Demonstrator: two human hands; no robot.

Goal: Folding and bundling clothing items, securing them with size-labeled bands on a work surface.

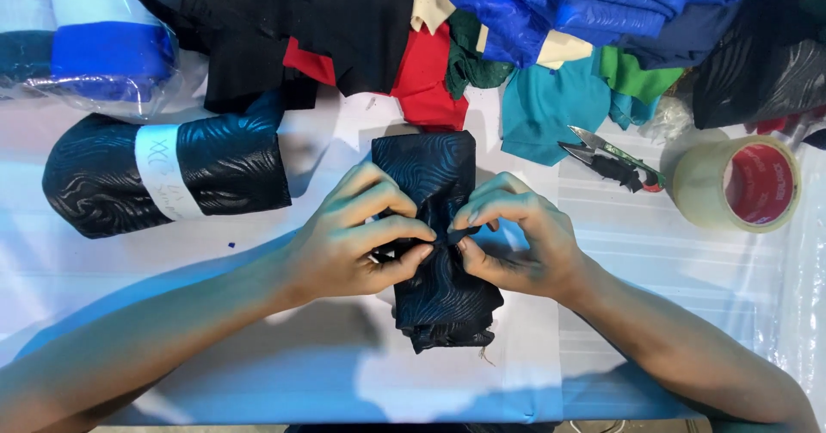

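Centrally, both grips pinch folded fabric

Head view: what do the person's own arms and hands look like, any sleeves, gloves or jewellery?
Both arms come in bare from the bottom corners, with no sleeves showing up to the picture's edge. The left hand and right hand wear no gloves. No rings, watch or wristbands show on the visible fingers and wrists. Nails look short and plain.
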